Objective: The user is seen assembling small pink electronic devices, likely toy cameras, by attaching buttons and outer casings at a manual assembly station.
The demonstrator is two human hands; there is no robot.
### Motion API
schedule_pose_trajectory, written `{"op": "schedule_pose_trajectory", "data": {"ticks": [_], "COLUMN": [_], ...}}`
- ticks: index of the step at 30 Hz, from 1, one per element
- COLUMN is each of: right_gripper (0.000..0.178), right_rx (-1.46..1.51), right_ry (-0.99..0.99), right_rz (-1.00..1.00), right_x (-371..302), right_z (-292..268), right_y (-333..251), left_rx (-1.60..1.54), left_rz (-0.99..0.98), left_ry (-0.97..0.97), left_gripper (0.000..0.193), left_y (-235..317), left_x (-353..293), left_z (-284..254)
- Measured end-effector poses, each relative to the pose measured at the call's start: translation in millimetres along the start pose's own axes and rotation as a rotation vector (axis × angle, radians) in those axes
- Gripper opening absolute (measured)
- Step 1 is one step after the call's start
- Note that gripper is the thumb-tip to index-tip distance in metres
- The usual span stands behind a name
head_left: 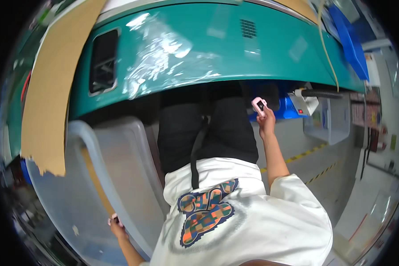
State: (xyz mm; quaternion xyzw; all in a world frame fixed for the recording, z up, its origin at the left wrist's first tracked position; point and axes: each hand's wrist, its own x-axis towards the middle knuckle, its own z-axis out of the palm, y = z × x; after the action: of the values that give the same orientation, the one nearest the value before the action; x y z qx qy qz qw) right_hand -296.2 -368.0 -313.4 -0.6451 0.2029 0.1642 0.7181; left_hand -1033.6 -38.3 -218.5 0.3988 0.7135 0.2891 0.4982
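Note:
My right hand [267,125], out in front of the green table's near edge, is closed around a small pink casing [257,105] with a dark part in its middle. The casing sticks out beyond my fingertips. At the lower left, my left hand [118,229] is closed on a small pink and dark piece [114,219], mostly covered by the fingers. That hand is over a large translucent plastic bin [86,146], and whether it touches the bin I cannot tell.
Clear plastic film [159,48] and a dark rectangular thing with a pale rim [104,62] lie on the green table [199,40]. Cardboard [53,97] hangs at the left. A blue bin [350,42], a cable [326,48] and a clear bin [337,122] are at the right.

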Motion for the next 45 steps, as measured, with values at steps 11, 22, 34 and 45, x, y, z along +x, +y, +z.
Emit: {"op": "schedule_pose_trajectory", "data": {"ticks": [11, 22, 34, 45], "right_gripper": [0.022, 0.028, 0.027, 0.043], "right_rx": [0.386, 0.607, 0.544, 0.217], "right_ry": [-0.094, 0.257, 0.425, 0.07], "right_rz": [-0.089, -0.091, -0.149, -0.526], "right_x": [37.7, -11.4, -37.1, -74.8], "right_z": [-23.4, -99.2, -141.9, -120.4], "right_y": [28.7, 2.3, -2.4, -136.2], "left_rx": [0.022, 0.259, 0.17, 0.139], "left_rz": [0.397, -0.148, -0.4, -0.319], "left_ry": [-1.156, -1.391, -1.453, -1.726], "left_gripper": [0.063, 0.036, 0.042, 0.036], "left_y": [325.7, 117.1, 63.9, 51.9], "left_x": [-235.5, -293.2, -340.1, -340.8], "left_z": [214.7, 723.2, 832.3, 840.1]}}
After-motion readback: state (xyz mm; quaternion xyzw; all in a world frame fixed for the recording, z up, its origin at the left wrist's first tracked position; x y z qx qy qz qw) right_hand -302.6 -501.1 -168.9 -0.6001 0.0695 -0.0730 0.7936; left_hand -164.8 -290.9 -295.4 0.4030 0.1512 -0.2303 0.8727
